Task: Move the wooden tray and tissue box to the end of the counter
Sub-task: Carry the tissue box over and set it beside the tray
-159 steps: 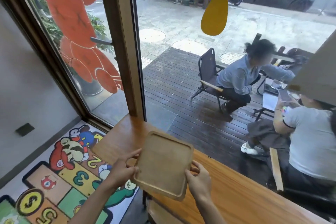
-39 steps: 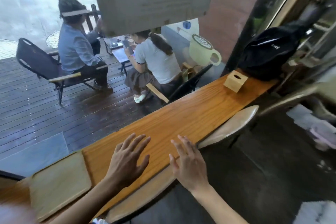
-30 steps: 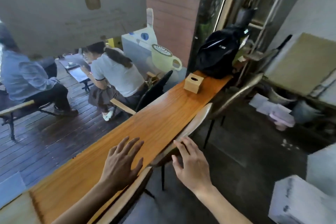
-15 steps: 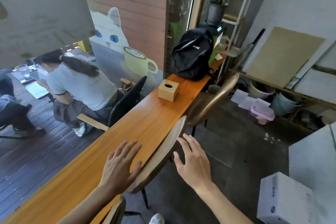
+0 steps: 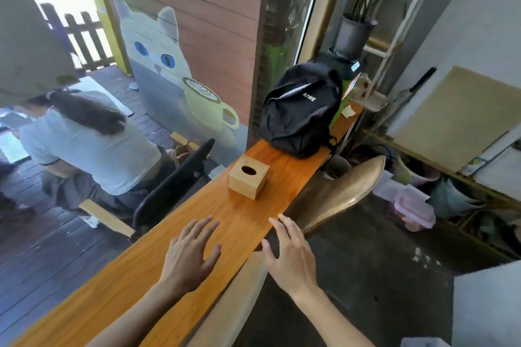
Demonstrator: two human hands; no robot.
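Observation:
A square wooden tissue box (image 5: 248, 180) with an oval slot on top stands on the long orange-brown counter (image 5: 158, 259), toward its far part. My left hand (image 5: 189, 253) hovers flat over the counter a little short of the box, fingers spread, holding nothing. My right hand (image 5: 290, 252) is open at the counter's near edge, level with the left, also empty. The wooden tray is out of view.
A black backpack (image 5: 301, 110) sits on the counter just beyond the box. Curved wooden chair backs (image 5: 335, 194) line the counter's right edge. A window runs along the left side; a person sits outside. Shelves, a potted plant (image 5: 353, 34) and bins fill the right.
The tray was set down at the counter's left end and left behind. My view has travelled right along the counter, so the tissue box is now much closer to both empty hands.

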